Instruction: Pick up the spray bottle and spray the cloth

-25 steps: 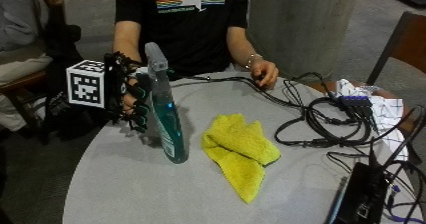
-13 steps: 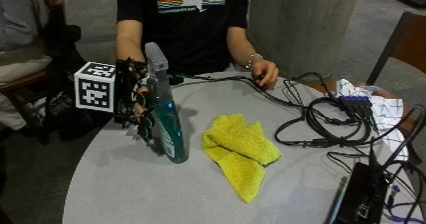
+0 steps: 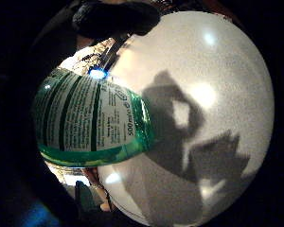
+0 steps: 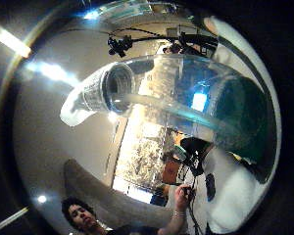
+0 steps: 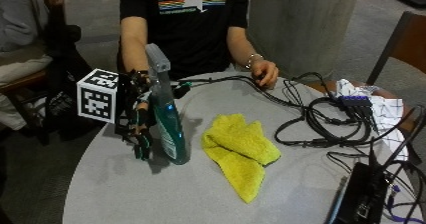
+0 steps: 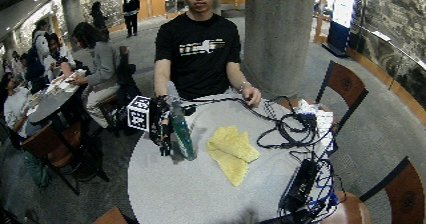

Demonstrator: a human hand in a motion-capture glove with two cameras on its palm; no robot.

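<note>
Gloved and upright, my right hand point(image 5: 136, 129) sits beside the spray bottle point(image 5: 166, 119), fingers curled against its side, gripping it near the surface's point(image 5: 200, 194) edge on the person's right. I see the bottle standing with its base on the surface, leaning a little, grey trigger head up top and teal liquid filling the lower body. From the little-finger palm camera the bottle's green label point(image 3: 85, 120) fills the near side, with its shadow thrown across the pale surface. From the thumb-side palm camera I look along the clear upper bottle, dip tube inside. A yellow cloth point(image 5: 241, 151) lies crumpled at the middle of the surface, just beside the bottle but not touching it. My bare left hand point(image 5: 264, 74) rests at the far edge on black cables point(image 5: 319, 124).
</note>
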